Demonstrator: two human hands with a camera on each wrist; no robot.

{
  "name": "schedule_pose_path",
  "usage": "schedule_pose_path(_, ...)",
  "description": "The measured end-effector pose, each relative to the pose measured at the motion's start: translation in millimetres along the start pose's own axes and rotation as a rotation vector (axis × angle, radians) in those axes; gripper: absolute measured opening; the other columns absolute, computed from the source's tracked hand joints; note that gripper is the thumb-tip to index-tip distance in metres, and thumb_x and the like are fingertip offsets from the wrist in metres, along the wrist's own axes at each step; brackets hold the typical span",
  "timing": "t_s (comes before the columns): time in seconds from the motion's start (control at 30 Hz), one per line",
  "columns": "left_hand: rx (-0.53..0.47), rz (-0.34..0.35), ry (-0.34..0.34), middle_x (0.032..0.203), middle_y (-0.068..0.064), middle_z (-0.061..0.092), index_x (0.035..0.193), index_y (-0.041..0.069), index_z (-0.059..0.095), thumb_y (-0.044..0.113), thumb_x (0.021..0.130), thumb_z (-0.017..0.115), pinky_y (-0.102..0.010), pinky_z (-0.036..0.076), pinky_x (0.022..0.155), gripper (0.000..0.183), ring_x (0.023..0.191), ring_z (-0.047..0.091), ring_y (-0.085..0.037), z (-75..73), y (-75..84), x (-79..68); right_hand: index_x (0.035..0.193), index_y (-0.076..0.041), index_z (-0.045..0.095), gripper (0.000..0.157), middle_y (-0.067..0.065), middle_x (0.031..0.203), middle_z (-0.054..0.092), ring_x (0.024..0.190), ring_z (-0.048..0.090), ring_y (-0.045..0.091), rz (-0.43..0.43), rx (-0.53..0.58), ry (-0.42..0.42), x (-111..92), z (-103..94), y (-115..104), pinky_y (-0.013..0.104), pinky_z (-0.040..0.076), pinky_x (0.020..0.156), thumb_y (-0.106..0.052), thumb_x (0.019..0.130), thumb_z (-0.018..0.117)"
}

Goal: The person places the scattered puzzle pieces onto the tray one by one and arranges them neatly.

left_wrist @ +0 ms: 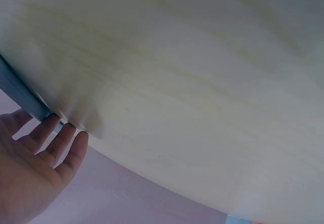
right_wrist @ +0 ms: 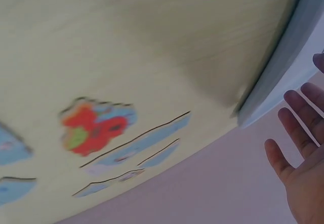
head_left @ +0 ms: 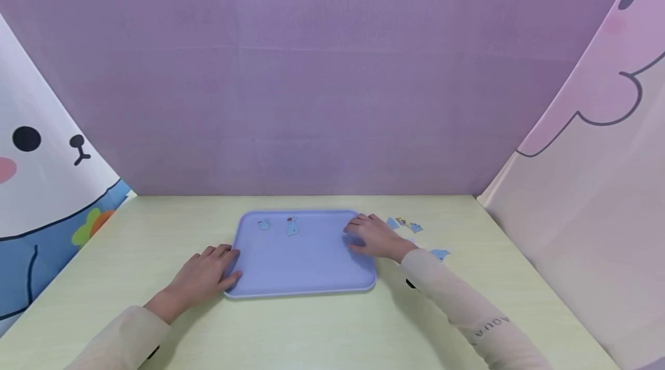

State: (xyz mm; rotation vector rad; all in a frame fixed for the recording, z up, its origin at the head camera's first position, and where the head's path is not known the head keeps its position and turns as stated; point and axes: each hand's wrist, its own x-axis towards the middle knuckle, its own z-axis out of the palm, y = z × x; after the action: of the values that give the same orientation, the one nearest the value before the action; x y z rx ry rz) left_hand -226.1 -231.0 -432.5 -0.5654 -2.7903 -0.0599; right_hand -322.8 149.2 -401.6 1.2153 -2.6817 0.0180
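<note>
A lilac rectangular tray lies on the table. Two small blue printed pieces, one at the far left and a taller one beside it, lie flat inside. At the tray's left edge my left hand rests with its fingers extended along the rim. My right hand is over the tray's right side, fingers loosely spread and holding nothing. In the right wrist view, a blue piece with red figures lies on the table among other flat blue pieces.
Several loose pieces, among them a blue one, lie on the pale wood-grain table right of the tray, partly behind my right arm. A purple cloth hangs along the back edge, with patterned cloths at both sides.
</note>
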Motion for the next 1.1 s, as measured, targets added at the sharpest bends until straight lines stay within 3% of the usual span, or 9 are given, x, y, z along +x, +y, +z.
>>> schedule_pose_path(0.5, -0.003, -0.001, 0.0, 0.118, -0.017, 0.057, 0.117, 0.004, 0.059, 0.039, 0.084, 0.059, -0.05, 0.049, 0.074, 0.048, 0.103, 0.055, -0.035, -0.3, 0.3, 0.2, 0.108, -0.01, 0.064, 0.032, 0.003, 0.107, 0.064, 0.102, 0.056, 0.021, 0.069, 0.021, 0.053, -35, 0.4, 23, 0.043, 0.046, 0.082, -0.025, 0.081, 0.065)
schedule_pose_path(0.77, -0.002, 0.0, 0.01, 0.117, -0.017, 0.057, 0.116, 0.004, 0.059, 0.039, 0.084, 0.06, -0.05, 0.049, 0.072, 0.048, 0.102, 0.056, -0.035, 1.2, -0.3, 0.4, 0.106, -0.007, 0.064, 0.031, 0.005, 0.105, 0.064, 0.104, 0.056, 0.026, 0.075, 0.028, 0.081, -57, -1.0, 34, 0.049, 0.044, 0.089, -0.02, 0.079, 0.067)
schedule_pose_path(1.1, -0.006, 0.002, 0.01, 0.117, -0.017, 0.057, 0.117, 0.004, 0.059, 0.039, 0.084, 0.06, -0.051, 0.049, 0.074, 0.048, 0.102, 0.056, -0.036, 0.7, -0.6, 0.2, 0.102, -0.007, 0.065, 0.027, 0.005, 0.102, 0.065, 0.102, 0.058, 0.026, 0.134, 0.019, 0.089, -79, 2.2, 46, 0.047, 0.047, 0.08, -0.019, 0.078, 0.069)
